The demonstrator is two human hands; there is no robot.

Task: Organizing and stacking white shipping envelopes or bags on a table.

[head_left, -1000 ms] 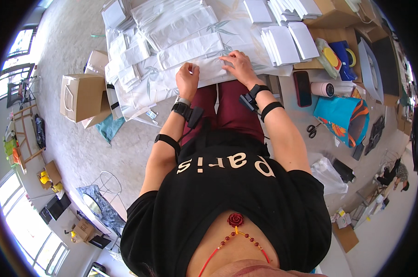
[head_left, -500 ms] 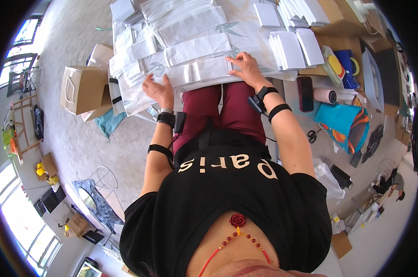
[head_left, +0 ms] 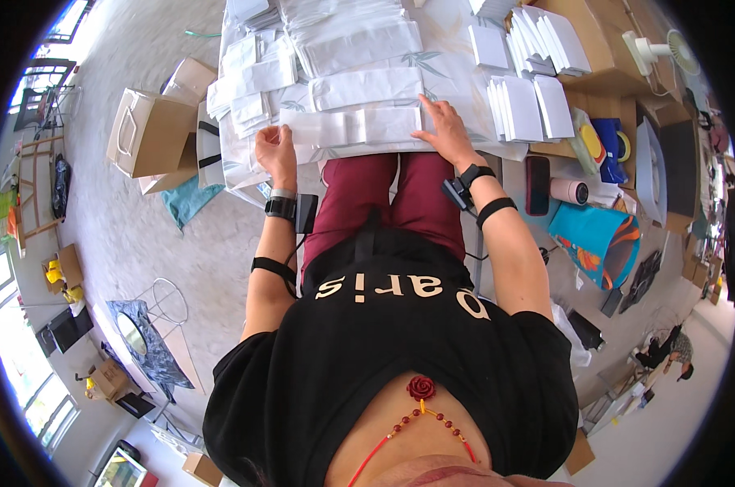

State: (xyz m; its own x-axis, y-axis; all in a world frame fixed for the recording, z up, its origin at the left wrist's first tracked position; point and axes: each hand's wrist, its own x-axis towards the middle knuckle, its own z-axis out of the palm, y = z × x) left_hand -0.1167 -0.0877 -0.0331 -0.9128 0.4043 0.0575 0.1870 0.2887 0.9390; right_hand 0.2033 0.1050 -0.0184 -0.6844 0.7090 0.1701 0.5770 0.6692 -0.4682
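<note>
A flat white paper bag (head_left: 355, 127) lies lengthwise along the near edge of the table (head_left: 457, 77), just above the person's lap. It is a long, smooth rectangle of thin paper with crisp creases and a slightly glossy face. More white bags (head_left: 359, 45) of the same kind lie in overlapping rows behind it, some with folded ends, on a pale cloth printed with faint green leaves.

The left hand (head_left: 275, 148) is at the bag's left end, fingers curled loosely and narrow, pinching or pressing the paper's edge; whether it truly grips the paper cannot be told. The right hand (head_left: 442, 127) lies flat and spread wide on the bag's right end, palm down, fingers stretched toward the table's middle, holding nothing.

To the right stand neat stacks of white folded sheets (head_left: 523, 105), stiff and square-cornered. Beyond them sit a brown cardboard box (head_left: 595, 49) and a small white fan (head_left: 658, 47). On the floor to the left rests a tan paper bag with handles (head_left: 144, 134). A dark phone (head_left: 537, 185) lies near the right wrist.
</note>
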